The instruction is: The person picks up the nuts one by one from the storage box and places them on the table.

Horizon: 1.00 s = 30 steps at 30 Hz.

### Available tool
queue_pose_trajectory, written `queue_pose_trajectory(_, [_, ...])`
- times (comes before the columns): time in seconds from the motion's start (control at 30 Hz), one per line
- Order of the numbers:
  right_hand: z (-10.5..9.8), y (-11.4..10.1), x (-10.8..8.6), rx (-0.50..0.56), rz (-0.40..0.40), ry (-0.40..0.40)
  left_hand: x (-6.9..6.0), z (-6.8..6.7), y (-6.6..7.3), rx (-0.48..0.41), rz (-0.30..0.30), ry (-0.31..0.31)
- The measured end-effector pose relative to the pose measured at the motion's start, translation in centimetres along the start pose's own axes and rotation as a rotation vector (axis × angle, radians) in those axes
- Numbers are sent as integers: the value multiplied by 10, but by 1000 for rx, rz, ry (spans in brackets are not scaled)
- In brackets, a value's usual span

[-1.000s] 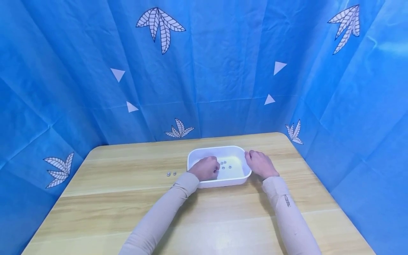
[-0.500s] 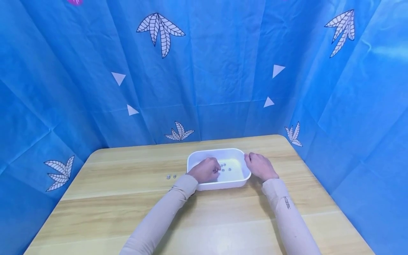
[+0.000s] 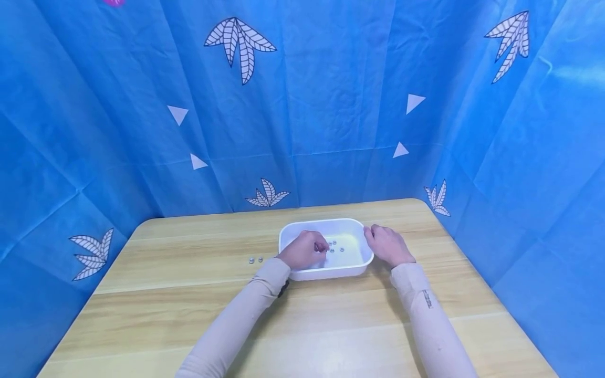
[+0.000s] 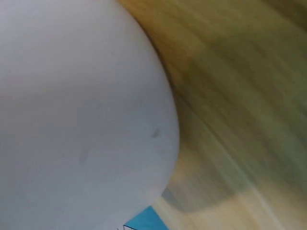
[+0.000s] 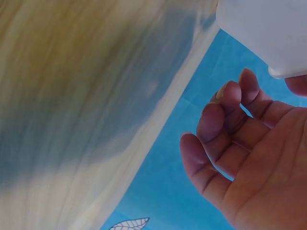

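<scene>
I'm likely handling small silvery pieces [image 3: 342,250]
Left hand [image 3: 303,250] curled beside, contents unclear; right hand [image 3: 389,246] loosely grips white plastic tray [image 3: 331,273]; next, steadiness.

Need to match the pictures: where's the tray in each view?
Head: tray just right of centre, below mid-height.
Left wrist: apparently the tray, filling most of the left half.
Right wrist: tray in the upper right corner.
Shared landmark: the wooden table.
</scene>
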State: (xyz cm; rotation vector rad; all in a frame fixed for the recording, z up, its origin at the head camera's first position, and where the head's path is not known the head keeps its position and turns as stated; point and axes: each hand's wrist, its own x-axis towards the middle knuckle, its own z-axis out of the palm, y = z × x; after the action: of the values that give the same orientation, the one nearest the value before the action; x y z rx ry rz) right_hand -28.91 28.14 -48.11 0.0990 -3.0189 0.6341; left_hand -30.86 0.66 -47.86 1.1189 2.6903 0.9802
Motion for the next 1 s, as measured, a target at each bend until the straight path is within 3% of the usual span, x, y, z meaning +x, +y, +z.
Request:
queue_pose_trajectory(0.23, [-3,2,0,2,-2,-5,-6,-7,2,-81,-28,37])
queue_pose_trajectory(0.57, [-3,4,-1,-7,-2,-2,-13,-14,1,-216,-19,103])
queue_pose_trajectory(1.0, [-3,0,1,-6,-12,-8,-23,-26,3,-371,-122,138])
